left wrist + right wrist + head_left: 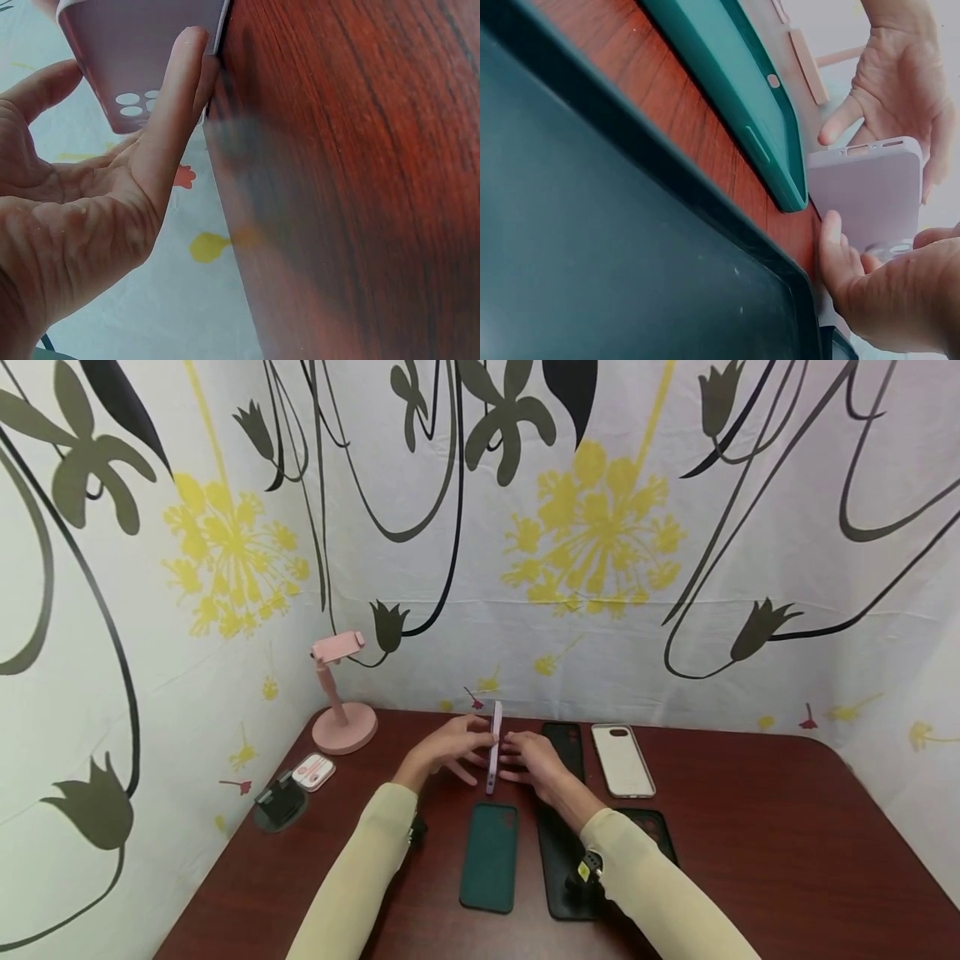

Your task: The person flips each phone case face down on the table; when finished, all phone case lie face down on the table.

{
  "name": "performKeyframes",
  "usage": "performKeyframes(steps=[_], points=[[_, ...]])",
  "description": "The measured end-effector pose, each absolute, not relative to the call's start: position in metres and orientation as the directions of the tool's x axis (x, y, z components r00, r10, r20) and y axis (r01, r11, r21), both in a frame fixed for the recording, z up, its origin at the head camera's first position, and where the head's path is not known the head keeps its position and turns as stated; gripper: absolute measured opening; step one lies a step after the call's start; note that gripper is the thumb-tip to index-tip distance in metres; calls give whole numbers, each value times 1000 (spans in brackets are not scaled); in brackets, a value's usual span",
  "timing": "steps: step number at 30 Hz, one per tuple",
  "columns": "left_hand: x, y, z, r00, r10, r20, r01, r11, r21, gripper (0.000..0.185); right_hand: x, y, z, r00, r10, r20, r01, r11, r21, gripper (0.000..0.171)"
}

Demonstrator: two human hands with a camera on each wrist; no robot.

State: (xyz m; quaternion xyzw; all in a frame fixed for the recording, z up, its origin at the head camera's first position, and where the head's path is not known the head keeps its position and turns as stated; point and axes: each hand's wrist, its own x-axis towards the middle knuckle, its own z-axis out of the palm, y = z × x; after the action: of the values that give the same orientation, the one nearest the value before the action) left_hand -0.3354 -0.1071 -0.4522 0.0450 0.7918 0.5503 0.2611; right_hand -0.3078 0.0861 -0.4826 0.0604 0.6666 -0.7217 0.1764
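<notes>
Broadly, we see a dark red wooden table [750, 827] set into a corner hung with a flower-printed cloth backdrop [600, 527]. Near the front edge lie a large black case [558, 877] and, just left of it, a dark green phone case [491, 857]; another black case [654, 831] peeks out beside our right sleeve. Farther back rest a black phone case [566, 745] and a white phone case [622, 760], side by side. At the left stand a pink phone stand [341, 697], a small black holder [280, 803] and a little white-and-pink card [313, 772].

At mid-table, a lilac phone case [494, 747] stands on its long edge, upright between our hands. Our left hand [448, 749] touches its left face with fingers straight and loosely spread; our right hand [534, 762] steadies the right face, fingers also nearly straight, thumb against the case's lower edge by the table.
</notes>
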Motion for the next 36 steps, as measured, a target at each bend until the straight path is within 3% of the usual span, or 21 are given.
performKeyframes(steps=[14,27,36], points=[[-336,-106,-451,-856,393,-336,-186,372,909,61,-310,84,-475,-915,-191,-357,368,-27,-929,56],[-336,-114,-457,-866,401,-300,-194,283,939,73,-312,85,-478,-906,-195,-376,393,-56,-918,60],[-336,-116,-455,-888,381,-259,-148,296,944,80,-312,84,-477,-907,-184,-379,388,-15,-922,60]])
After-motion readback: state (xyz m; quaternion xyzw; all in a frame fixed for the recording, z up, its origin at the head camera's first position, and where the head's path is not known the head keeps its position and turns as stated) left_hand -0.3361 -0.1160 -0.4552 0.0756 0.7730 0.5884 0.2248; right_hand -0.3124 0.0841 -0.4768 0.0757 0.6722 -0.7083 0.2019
